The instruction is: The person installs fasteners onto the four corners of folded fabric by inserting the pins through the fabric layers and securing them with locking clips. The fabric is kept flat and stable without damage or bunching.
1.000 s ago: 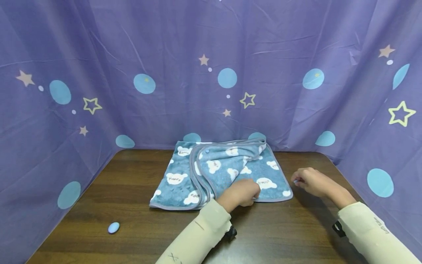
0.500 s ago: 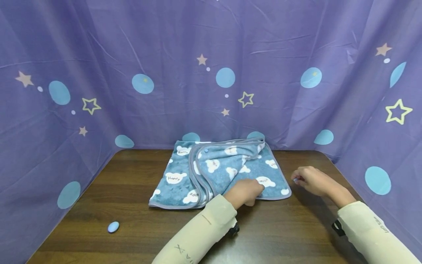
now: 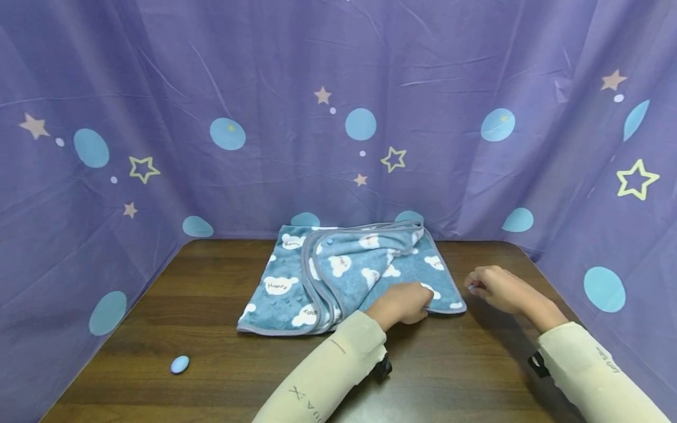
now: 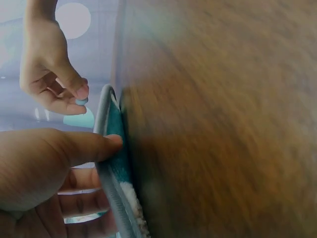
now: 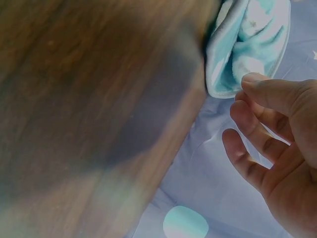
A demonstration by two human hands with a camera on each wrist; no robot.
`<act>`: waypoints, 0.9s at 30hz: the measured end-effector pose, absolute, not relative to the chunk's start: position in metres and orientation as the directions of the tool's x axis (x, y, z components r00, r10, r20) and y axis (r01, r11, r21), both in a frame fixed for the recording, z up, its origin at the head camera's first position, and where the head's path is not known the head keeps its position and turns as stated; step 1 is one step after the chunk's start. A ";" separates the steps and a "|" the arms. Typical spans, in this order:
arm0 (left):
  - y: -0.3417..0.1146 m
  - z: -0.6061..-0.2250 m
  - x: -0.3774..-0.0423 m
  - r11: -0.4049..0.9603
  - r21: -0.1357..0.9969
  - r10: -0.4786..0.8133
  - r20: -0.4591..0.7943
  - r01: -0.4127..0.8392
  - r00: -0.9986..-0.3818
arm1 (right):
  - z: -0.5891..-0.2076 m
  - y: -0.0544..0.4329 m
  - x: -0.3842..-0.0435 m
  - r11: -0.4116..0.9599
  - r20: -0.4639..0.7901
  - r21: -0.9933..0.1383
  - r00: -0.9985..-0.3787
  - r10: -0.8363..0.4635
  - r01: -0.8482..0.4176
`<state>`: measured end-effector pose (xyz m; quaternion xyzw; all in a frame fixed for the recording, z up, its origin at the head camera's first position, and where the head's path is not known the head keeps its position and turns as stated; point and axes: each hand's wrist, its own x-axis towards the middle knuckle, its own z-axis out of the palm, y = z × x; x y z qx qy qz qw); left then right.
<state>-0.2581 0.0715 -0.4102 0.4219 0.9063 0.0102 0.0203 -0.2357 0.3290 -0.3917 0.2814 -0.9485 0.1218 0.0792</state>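
Note:
A blue blanket (image 3: 278, 305) with white bear heads and grey piping lies partly folded on the table. My left hand (image 3: 402, 302) pinches its front edge right of the middle; in the left wrist view the thumb (image 4: 99, 147) lies on one side of the piped edge, with fingers behind it. To the right of the blanket my right hand (image 3: 494, 288) is held above the table, apart from the cloth. It pinches a small light-blue piece (image 4: 81, 101) between thumb and fingertip; its full shape is hidden.
A light-blue oval piece (image 3: 180, 364) lies on the brown table (image 3: 132, 335) at the front left. A small blue dot (image 3: 329, 241) shows on the blanket's upper fold. A purple curtain (image 3: 296, 147) with stars encloses the back and sides.
My left hand has slid rightward along the blanket's front edge, and the edge near its right corner has shifted slightly away from me. The right hand has stayed nearly still.

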 end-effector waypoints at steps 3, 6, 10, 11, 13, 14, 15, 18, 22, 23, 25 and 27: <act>0.073 -0.410 -0.260 0.645 0.097 0.762 -0.006 0.758 -0.648 | -0.390 0.328 -0.236 0.806 0.235 -0.190 -0.823 -0.518 -0.561; 0.072 -0.411 -0.264 0.642 0.149 0.758 0.025 0.752 -0.652 | -0.386 0.326 -0.234 0.802 0.259 -0.194 -0.818 -0.514 -0.565; 0.071 -0.408 -0.267 0.633 0.229 0.744 0.086 0.740 -0.663 | -0.379 0.323 -0.231 0.794 0.299 -0.209 -0.811 -0.503 -0.570; 0.071 -0.407 -0.268 0.631 0.257 0.735 0.103 0.732 -0.670 | -0.377 0.322 -0.231 0.792 0.309 -0.213 -0.808 -0.501 -0.573; 0.070 -0.403 -0.269 0.622 0.319 0.715 0.141 0.715 -0.685 | -0.373 0.319 -0.230 0.781 0.333 -0.216 -0.796 -0.505 -0.586; 0.070 -0.401 -0.270 0.616 0.350 0.702 0.162 0.706 -0.693 | -0.371 0.318 -0.229 0.776 0.347 -0.216 -0.790 -0.506 -0.592; 0.069 -0.399 -0.270 0.609 0.389 0.686 0.179 0.691 -0.705 | -0.368 0.316 -0.229 0.770 0.360 -0.213 -0.781 -0.511 -0.602; 0.067 -0.395 -0.273 0.580 0.509 0.636 0.205 0.636 -0.744 | -0.361 0.311 -0.227 0.753 0.411 -0.213 -0.757 -0.509 -0.622; 0.062 -0.390 -0.278 0.490 0.669 0.600 0.206 0.559 -0.773 | -0.356 0.305 -0.225 0.711 0.475 -0.239 -0.718 -0.509 -0.662; 0.061 -0.389 -0.279 0.467 0.697 0.596 0.206 0.544 -0.776 | -0.356 0.303 -0.225 0.694 0.490 -0.248 -0.705 -0.512 -0.676; 0.059 -0.387 -0.282 0.434 0.734 0.586 0.211 0.523 -0.782 | -0.356 0.300 -0.226 0.651 0.518 -0.270 -0.677 -0.524 -0.710; 0.056 -0.385 -0.284 0.414 0.758 0.574 0.212 0.504 -0.791 | -0.356 0.296 -0.228 0.624 0.544 -0.265 -0.649 -0.533 -0.735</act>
